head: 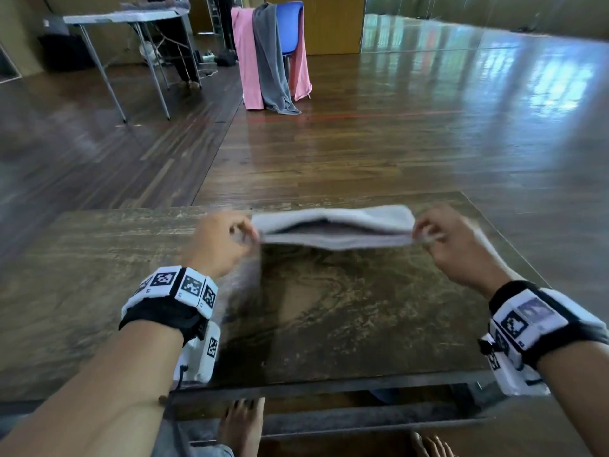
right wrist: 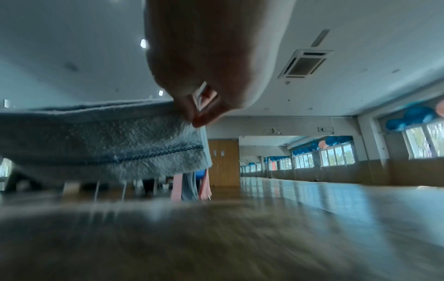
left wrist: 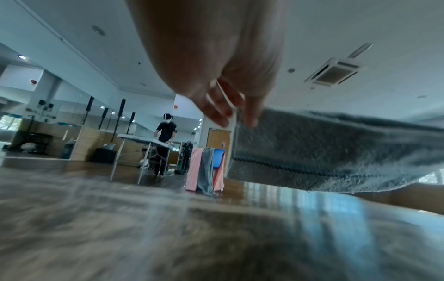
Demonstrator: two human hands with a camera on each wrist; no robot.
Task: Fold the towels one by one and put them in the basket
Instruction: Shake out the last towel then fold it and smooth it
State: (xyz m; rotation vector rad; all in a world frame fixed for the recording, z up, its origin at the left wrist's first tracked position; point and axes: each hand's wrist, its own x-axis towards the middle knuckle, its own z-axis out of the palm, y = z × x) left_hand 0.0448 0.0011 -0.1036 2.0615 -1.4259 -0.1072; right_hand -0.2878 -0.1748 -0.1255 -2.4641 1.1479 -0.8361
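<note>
Over the far edge of the counter (head: 99, 275), mid-frame, the left hand (head: 219, 240) and right hand (head: 451, 244) each have a pinching grip clamped on one end of a folded pale grey towel (head: 333, 227), stretched between them clear of the top. In the upper middle of the frame, a pink towel (head: 245, 57) and a grey towel (head: 268, 57) hang over a blue chair (head: 291, 24).

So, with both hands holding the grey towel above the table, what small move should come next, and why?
Probably lower the towel onto the wooden table. The left hand and right hand pinch its two ends, and it hangs doubled in the air, sagging in the middle. Laid flat, it could be folded once more. No basket is in view.
</note>
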